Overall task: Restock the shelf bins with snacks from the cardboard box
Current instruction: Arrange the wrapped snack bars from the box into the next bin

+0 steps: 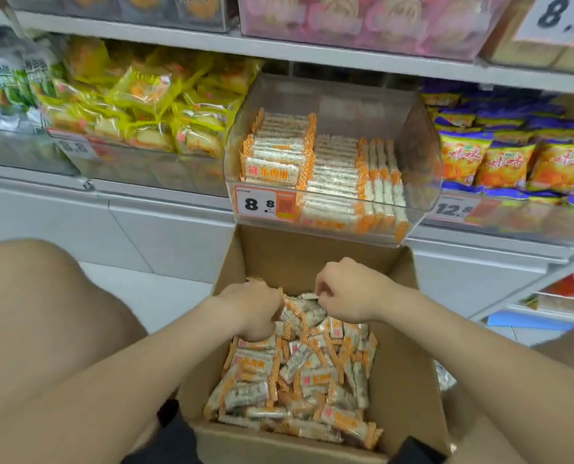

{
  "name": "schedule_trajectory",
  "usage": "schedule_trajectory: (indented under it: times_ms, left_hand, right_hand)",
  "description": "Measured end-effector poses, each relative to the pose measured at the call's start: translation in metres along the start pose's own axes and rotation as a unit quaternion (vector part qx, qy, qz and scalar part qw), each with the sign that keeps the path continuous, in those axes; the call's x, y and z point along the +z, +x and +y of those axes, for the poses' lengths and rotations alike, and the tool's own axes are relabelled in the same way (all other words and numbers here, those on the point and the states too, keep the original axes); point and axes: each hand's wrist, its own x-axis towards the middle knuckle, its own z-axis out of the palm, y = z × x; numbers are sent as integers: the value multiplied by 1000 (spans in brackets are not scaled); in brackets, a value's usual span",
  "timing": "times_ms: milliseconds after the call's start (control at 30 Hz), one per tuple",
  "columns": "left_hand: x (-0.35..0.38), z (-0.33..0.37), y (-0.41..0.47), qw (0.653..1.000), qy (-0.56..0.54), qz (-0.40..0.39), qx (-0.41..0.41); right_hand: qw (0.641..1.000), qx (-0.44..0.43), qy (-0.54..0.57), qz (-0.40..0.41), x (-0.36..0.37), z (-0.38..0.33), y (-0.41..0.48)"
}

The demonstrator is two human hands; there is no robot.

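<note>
- Reaching both hands into the cardboard box, far end, the side nearest the shelf.
- Left hand: fingers curled down into the loose snack bars at the box's far-left corner. An orange wrapper edge sticks out past the knuckles, so it grips at least one bar; I can't tell how many.
- Right hand: fingers curled in tight, pinching the end of one bar at the far edge of the pile, just beside the left hand.
- Box: open top, flaps up, sits between my bare knees. The bars lie jumbled in white and orange wrappers; the far wall stands bare above the pile.
- Clear bin: on the shelf edge directly above the box's far wall, open at the top.
- Stocked bars: same wrappers, in neat stacks. Flat at the bin's left and middle, on edge at the right. The back of the bin shows bare.
- Price tag: front-left corner of the bin, reads 8.8.
- Neighbours on the same shelf: yellow packets in the bin to the left, orange and purple bags to the right.
</note>
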Motion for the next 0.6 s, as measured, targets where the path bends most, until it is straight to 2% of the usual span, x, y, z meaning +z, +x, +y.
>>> schedule_trajectory:
  times_ms: [33,200,367,467,600]
  left_hand:
    - [15,-2,12,999,10,-38,-2]
    - [71,-8,51,992,25,-123,-21]
    - [125,-4,66,957,73,-280,-23]
    - [136,0,66,951,90,-296,-25]
    - [156,-7,70,953,78,-291,-15]
  right_hand:
    - [1000,21,13,-11,11,7,7]
    - [993,47,87,-68,64,23,27]
    - [967,49,139,-207,151,22,42]
    - [948,24,82,-307,193,20,41]
    - [935,-36,23,-351,226,19,41]
